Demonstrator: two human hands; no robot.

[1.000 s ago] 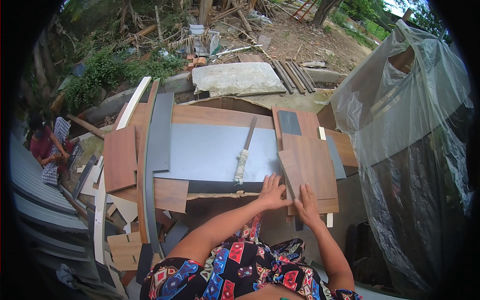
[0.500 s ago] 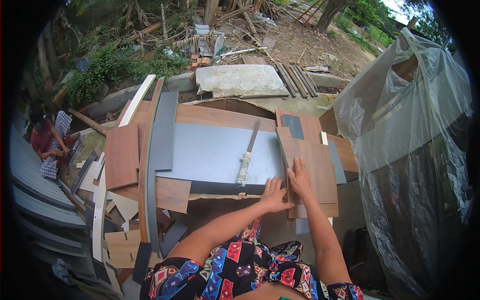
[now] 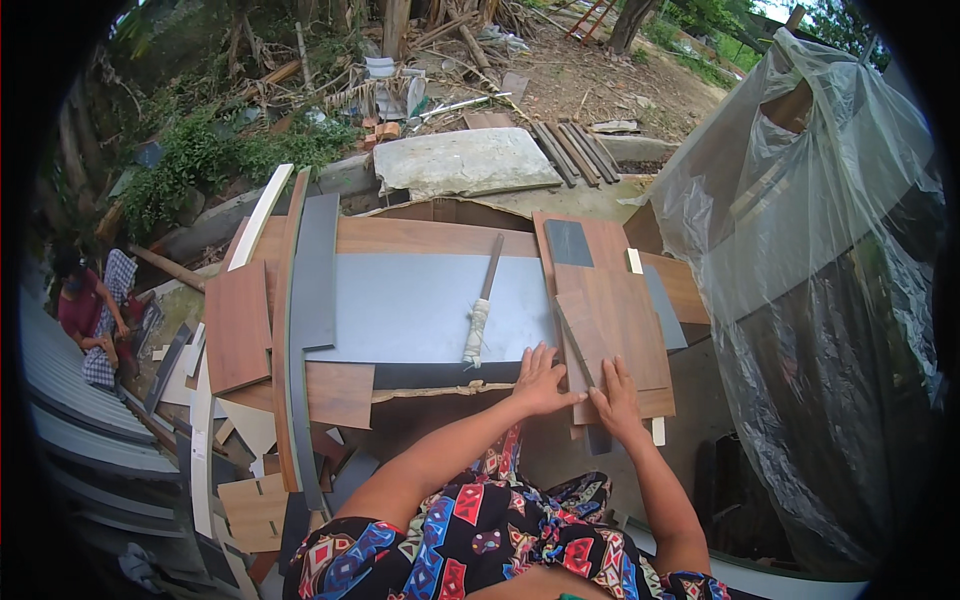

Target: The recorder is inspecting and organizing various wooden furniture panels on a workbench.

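A stack of brown wood-look boards [image 3: 625, 310] lies on the right part of the work surface. On top, a narrow brown board piece [image 3: 583, 335] rests at a slant, its dark edge showing. My right hand [image 3: 618, 402] lies at the near end of this piece with its fingers stretched out. At the stack's near left edge is my left hand [image 3: 541, 383], fingers spread and thumb pointing toward the right hand. Left of it, a thin-bladed tool with a cloth-wrapped handle [image 3: 477, 330] lies on a grey panel [image 3: 400, 310].
Long strips and dark boards [image 3: 316, 270] lie across the left side, with several offcuts [image 3: 255, 510] below. Clear plastic sheeting [image 3: 790, 260] hangs over something at the right. A person [image 3: 90, 310] sits at the far left. A concrete slab [image 3: 465, 163] lies beyond the surface.
My right hand has moved nearer to me along the stack. The narrow top piece has turned to a slant. My left hand stays by the stack's edge, and the view has shifted slightly.
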